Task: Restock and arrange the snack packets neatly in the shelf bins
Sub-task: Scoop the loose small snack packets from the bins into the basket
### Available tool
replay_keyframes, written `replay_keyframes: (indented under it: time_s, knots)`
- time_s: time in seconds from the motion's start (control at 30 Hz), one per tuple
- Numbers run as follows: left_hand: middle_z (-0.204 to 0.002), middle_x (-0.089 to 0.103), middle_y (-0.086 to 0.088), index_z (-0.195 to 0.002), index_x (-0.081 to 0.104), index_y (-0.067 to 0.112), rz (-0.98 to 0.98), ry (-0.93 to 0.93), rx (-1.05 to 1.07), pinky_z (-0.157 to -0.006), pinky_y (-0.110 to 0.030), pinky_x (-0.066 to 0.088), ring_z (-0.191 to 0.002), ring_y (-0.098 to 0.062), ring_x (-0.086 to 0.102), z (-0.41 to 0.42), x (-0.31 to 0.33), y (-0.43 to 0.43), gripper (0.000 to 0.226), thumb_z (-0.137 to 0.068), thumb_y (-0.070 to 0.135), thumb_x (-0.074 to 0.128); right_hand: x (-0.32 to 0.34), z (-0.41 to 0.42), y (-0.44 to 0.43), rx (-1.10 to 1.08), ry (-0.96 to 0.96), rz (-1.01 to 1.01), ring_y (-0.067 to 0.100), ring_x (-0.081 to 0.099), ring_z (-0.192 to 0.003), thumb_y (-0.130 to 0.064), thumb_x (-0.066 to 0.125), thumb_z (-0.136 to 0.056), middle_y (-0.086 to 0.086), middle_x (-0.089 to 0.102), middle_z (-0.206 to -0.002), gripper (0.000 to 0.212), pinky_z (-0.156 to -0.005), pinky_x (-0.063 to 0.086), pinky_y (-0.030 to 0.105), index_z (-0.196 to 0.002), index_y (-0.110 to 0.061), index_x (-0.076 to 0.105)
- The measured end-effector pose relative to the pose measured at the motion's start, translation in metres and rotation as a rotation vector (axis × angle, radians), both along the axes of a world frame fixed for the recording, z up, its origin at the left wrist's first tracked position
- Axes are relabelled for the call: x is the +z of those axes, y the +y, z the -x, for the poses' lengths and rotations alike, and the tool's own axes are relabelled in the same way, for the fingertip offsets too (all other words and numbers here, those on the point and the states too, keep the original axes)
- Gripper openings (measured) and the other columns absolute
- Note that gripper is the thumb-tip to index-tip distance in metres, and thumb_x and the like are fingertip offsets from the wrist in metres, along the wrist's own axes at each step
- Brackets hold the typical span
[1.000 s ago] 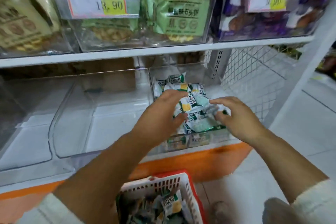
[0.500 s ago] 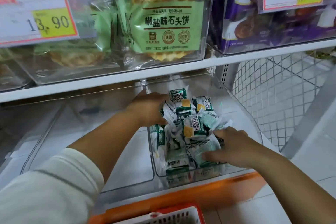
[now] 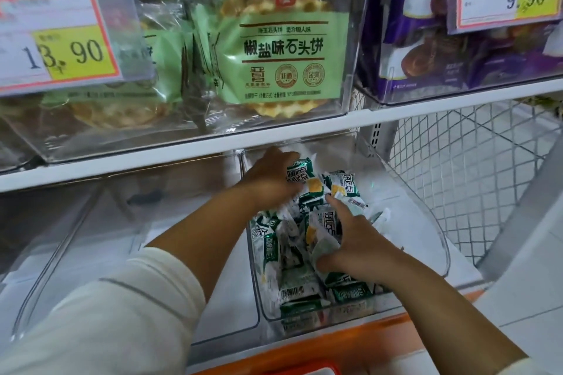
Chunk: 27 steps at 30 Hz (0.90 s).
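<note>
The person's two hands are both down in the clear plastic bin [image 3: 438, 231] on the lower shelf, working the heap of snack packets [image 3: 300, 292] that fills its left and front part. The right hand [image 3: 350, 240] has its fingers curled round a small bunch of packets near the middle of the heap. The left hand [image 3: 271, 173] is deeper in, at the back of the pile under the white shelf edge [image 3: 182, 158]. Its fingertips are blurred among the wrappers, so I cannot tell whether it grips one or only pushes.

To my eye the step is levelling and squaring the heap. It would go best by sweeping packets toward the bare right side of the bin, laying them flat with the print facing up, and not squeezing hard, since the contents may crumble.

The packets are small pillow-shaped sachets in glossy green-and-white film with a yellow patch and crimped ends. They look slippery and light, and apt to slide over one another. The bin is rigid and see-through, with a curved, scooped right wall. Beside it stands a white wire mesh panel [image 3: 457, 176]. Above, the round, waffled stone cakes [image 3: 283, 49] sit in crinkly green wrappers.
</note>
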<state>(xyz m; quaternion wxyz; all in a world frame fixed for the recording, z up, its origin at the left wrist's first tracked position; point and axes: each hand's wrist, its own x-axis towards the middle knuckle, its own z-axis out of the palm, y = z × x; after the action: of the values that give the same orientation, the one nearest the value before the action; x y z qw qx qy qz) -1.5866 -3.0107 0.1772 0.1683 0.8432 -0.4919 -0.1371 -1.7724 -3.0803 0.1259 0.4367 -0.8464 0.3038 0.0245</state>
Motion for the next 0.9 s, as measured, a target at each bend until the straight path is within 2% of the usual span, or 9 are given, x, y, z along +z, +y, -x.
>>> replay_keyframes:
  time_s: [0.07, 0.17, 0.3, 0.43, 0.53, 0.63, 0.7, 0.8, 0.9]
  knots:
    - [-0.155, 0.033, -0.009, -0.149, 0.036, 0.02, -0.107, 0.017, 0.046, -0.107, -0.033, 0.039, -0.135, -0.027, 0.043, -0.005, -0.003, -0.01, 0.075, -0.088, 0.052, 0.066, -0.003, -0.003, -0.003, 0.003, 0.007, -0.049, 0.013, 0.049, -0.072, -0.034, 0.081, -0.065, 0.008, 0.044, -0.134, 0.118, -0.058, 0.043, 0.024, -0.147, -0.054, -0.002]
    - [-0.138, 0.053, -0.01, -0.141, 0.043, 0.012, -0.267, -0.066, 0.031, -0.098, -0.038, 0.048, -0.118, -0.027, 0.055, -0.003, -0.008, -0.019, 0.075, -0.086, 0.058, 0.065, -0.004, 0.001, -0.005, 0.026, 0.007, -0.023, 0.023, 0.051, -0.119, -0.039, 0.081, -0.064, 0.001, 0.036, -0.15, 0.106, -0.09, 0.05, 0.036, -0.147, -0.053, 0.015]
    - [-0.137, 0.053, -0.006, -0.14, 0.046, 0.016, -0.214, -0.08, 0.074, -0.093, -0.036, 0.049, -0.115, -0.026, 0.057, 0.005, -0.013, -0.02, 0.075, -0.081, 0.051, 0.075, -0.005, 0.009, -0.005, 0.003, -0.156, -0.089, 0.018, 0.04, -0.129, -0.028, 0.079, -0.07, -0.007, 0.037, -0.141, 0.079, -0.099, 0.045, 0.037, -0.134, -0.054, 0.041]
    - [-0.118, 0.061, -0.002, -0.121, 0.062, 0.017, 0.066, -0.031, 0.125, -0.073, -0.029, 0.051, -0.085, -0.014, 0.059, 0.015, -0.002, -0.01, 0.049, -0.078, 0.03, 0.081, -0.002, 0.018, -0.001, -0.028, -0.259, -0.078, 0.011, 0.042, -0.125, -0.019, 0.077, -0.073, -0.009, 0.04, -0.129, 0.071, -0.088, 0.043, 0.02, -0.13, -0.051, 0.048]
    - [-0.114, 0.059, -0.002, -0.129, 0.058, 0.017, 0.32, 0.029, 0.166, -0.069, -0.029, 0.054, -0.08, -0.014, 0.056, 0.034, 0.02, 0.013, 0.051, -0.083, 0.025, 0.077, 0.01, 0.027, 0.006, -0.088, -0.352, -0.107, 0.006, 0.042, -0.123, -0.012, 0.074, -0.076, -0.011, 0.039, -0.126, 0.065, -0.064, 0.043, 0.005, -0.124, -0.049, 0.051]
    - [-0.091, 0.058, 0.007, -0.127, 0.058, 0.019, 0.448, 0.085, 0.278, -0.051, -0.02, 0.045, -0.064, -0.007, 0.053, 0.051, 0.041, 0.05, 0.047, -0.085, 0.033, 0.075, 0.034, 0.039, 0.021, -0.13, -0.432, -0.079, 0.001, 0.038, -0.119, -0.013, 0.073, -0.079, -0.016, 0.038, -0.13, 0.062, -0.065, 0.04, 0.005, -0.124, -0.05, 0.05]
    - [-0.079, 0.059, 0.012, -0.116, 0.062, 0.023, 0.51, 0.142, 0.335, -0.051, -0.015, 0.04, -0.064, 0.001, 0.053, 0.064, 0.046, 0.084, 0.037, -0.084, 0.035, 0.077, 0.05, 0.051, 0.036, -0.132, -0.482, -0.078, -0.001, 0.039, -0.119, -0.015, 0.074, -0.078, -0.018, 0.04, -0.132, 0.062, -0.074, 0.038, 0.008, -0.122, -0.052, 0.051]
    - [-0.108, 0.063, 0.005, -0.109, 0.057, 0.039, 0.651, 0.216, 0.328, -0.066, -0.012, 0.046, -0.088, -0.004, 0.061, 0.093, 0.036, 0.14, 0.039, -0.079, 0.029, 0.081, 0.068, 0.072, 0.069, -0.074, -0.508, -0.14, 0.003, 0.045, -0.126, -0.02, 0.077, -0.075, -0.023, 0.045, -0.135, 0.062, -0.091, 0.047, 0.026, -0.117, -0.058, 0.053]
    - [-0.113, 0.063, 0.002, -0.11, 0.055, 0.04, 0.652, 0.277, 0.362, -0.057, -0.005, 0.041, -0.07, 0.006, 0.06, 0.124, 0.011, 0.19, 0.042, -0.08, 0.024, 0.081, 0.068, 0.092, 0.109, 0.001, -0.46, -0.18, -0.002, 0.047, -0.123, -0.023, 0.077, -0.074, -0.028, 0.044, -0.137, 0.063, -0.091, 0.051, 0.036, -0.115, -0.063, 0.051]
